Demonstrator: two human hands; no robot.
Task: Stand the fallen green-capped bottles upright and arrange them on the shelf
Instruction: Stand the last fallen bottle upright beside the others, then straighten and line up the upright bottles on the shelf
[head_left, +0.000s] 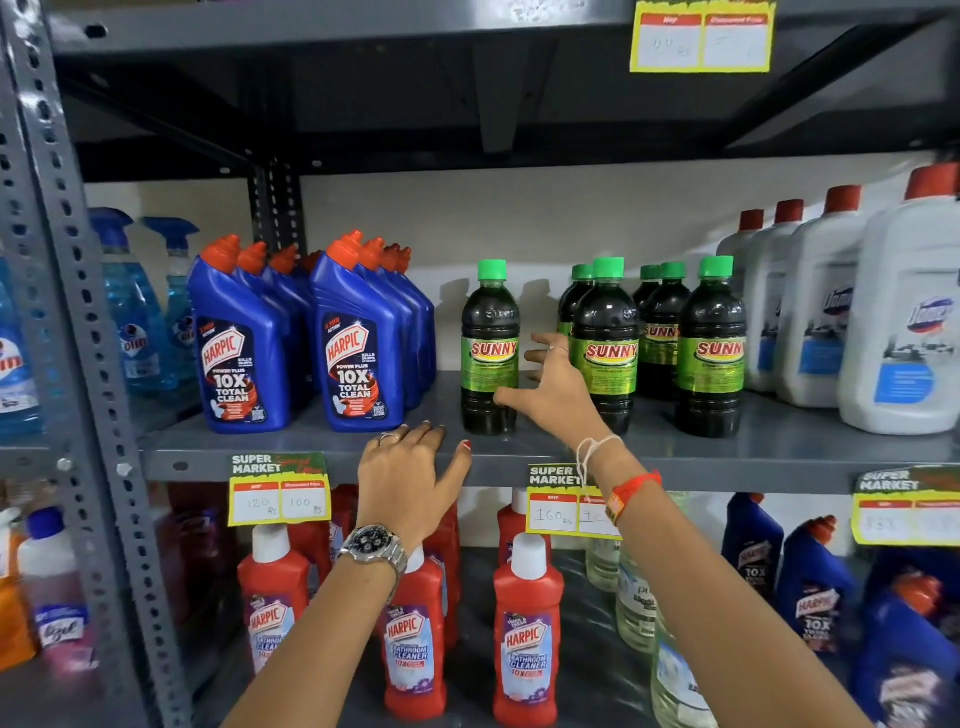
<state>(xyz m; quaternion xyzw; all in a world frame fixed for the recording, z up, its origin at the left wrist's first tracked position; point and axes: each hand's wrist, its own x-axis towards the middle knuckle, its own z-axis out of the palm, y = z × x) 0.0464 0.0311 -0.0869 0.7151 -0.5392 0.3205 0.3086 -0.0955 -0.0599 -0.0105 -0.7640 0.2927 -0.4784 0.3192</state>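
Several dark green-capped bottles with green "SUNNY" labels stand upright on the grey middle shelf (311, 441). One bottle (490, 348) stands alone at the left. Two more stand at the front, one in the middle (605, 343) and one at the right (712, 348), each with others behind it. My right hand (558, 387) is open between the lone bottle and the middle one, fingers spread, thumb near the lone bottle's lower label. My left hand (410, 475), with a wristwatch, rests open on the shelf's front edge.
Blue Harpic bottles (358, 343) stand left of the green-capped ones, white red-capped jugs (904, 322) to the right. Blue spray bottles (130, 312) sit at the far left. Red Harpic bottles (527, 634) fill the lower shelf. Yellow price tags (280, 493) hang from the shelf edge.
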